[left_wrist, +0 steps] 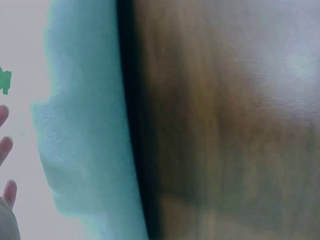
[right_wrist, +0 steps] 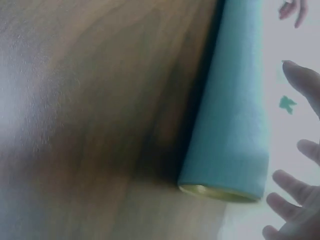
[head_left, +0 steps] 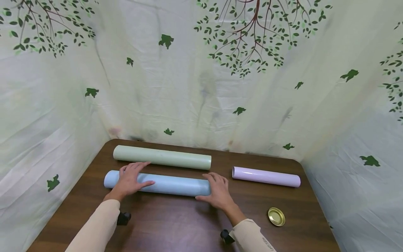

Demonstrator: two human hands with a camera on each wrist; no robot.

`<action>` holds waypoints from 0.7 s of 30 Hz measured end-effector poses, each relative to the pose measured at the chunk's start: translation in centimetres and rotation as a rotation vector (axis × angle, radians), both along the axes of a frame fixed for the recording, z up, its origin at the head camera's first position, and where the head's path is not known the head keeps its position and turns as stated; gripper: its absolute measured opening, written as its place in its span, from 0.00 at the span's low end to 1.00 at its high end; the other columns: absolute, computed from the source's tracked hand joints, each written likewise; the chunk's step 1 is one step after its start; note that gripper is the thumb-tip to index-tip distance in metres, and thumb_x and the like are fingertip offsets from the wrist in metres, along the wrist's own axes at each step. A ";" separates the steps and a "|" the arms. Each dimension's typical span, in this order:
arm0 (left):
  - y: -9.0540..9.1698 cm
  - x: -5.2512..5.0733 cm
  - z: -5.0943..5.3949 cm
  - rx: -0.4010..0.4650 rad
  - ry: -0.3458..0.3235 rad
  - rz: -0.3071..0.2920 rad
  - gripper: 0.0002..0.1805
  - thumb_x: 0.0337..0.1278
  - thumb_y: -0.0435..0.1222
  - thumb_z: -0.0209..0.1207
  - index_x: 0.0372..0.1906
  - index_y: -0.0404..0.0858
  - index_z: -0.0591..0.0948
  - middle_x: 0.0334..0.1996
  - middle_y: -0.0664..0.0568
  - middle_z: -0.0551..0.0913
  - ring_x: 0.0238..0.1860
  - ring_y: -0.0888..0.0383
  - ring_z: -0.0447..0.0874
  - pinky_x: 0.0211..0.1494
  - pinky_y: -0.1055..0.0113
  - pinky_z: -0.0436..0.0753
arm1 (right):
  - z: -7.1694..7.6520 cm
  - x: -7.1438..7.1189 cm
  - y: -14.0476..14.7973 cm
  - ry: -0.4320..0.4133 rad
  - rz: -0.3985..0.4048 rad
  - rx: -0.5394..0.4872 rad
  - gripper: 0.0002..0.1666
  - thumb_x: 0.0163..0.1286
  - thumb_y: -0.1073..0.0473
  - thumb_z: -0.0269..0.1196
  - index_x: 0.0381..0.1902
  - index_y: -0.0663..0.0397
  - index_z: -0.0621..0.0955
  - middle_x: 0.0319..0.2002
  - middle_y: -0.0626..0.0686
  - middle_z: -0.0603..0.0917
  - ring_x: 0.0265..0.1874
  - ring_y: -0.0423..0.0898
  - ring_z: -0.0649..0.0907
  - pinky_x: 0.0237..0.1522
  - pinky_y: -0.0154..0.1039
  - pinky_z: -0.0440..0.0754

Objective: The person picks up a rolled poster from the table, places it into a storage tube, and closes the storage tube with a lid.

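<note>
A long light-blue tube lies crosswise on the brown table; both hands are over it. My left hand hovers near its left part, with thumb and fingers spread. At its right end is my right hand, fingers also spread. In the right wrist view the tube shows a gold rim at its near end, and the right fingers look apart from it. The left wrist view has the tube close up, with only a few left fingertips at the edge.
Behind the blue tube lies a pale green tube. A shorter lilac tube is to the right. A round gold lid sits nearer on the right. Leaf-printed curtain surrounds the table's back and sides.
</note>
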State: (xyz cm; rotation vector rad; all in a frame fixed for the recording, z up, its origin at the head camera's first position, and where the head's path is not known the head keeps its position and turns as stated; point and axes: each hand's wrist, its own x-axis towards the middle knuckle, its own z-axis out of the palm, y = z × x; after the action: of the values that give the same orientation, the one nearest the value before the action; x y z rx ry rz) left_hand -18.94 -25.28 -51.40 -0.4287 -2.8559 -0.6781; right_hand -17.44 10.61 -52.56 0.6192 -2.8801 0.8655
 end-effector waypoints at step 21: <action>-0.2 -3.8 2.4 0.191 -0.084 -0.016 0.38 0.45 0.40 0.73 0.64 0.37 0.72 0.57 0.37 0.76 0.60 0.38 0.69 0.60 0.36 0.61 | 0.7 -0.7 10.1 0.051 -0.157 -0.198 0.43 0.48 0.51 0.76 0.61 0.60 0.74 0.59 0.62 0.74 0.61 0.61 0.71 0.56 0.65 0.62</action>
State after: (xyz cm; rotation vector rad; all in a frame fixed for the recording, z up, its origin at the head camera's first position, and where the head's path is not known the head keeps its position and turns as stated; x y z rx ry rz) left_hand -22.78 -25.49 -49.03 -0.4025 -2.8312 -0.9829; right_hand -18.16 20.72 -51.81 0.3850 -2.7089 1.0751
